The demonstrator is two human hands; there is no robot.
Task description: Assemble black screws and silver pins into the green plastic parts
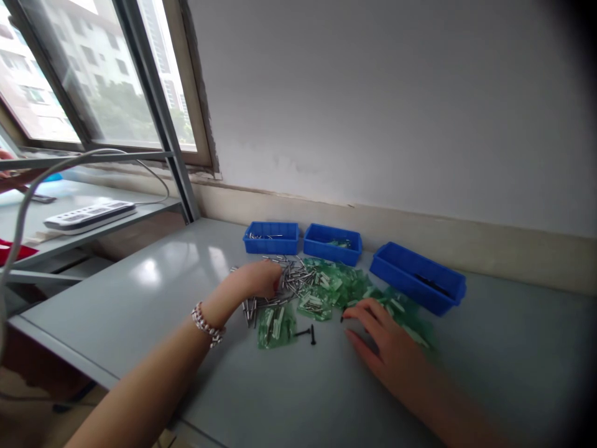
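Note:
My left hand (263, 278) reaches into a loose pile of metal rivets (296, 277). Its fingers are curled down, and whatever they pinch is hidden. To the right, my right hand (387, 336) is low over the table, thumb and index finger apart, beside green plastic packets (342, 280). A small dark bit shows at its index fingertip, too small to name. Between the hands lie one green packet (276, 326) with pale and metal pieces inside and two black screws (312, 335), one standing nearly upright in view, the other lying sideways.
Along the wall stand three blue bins: a left bin (271, 246) with metal pieces, a middle bin (332, 252) with green packets, and a right bin (415, 289) with black screws. A power strip (91, 216) and a cable lie on the left shelf, near another person's hand (7, 180).

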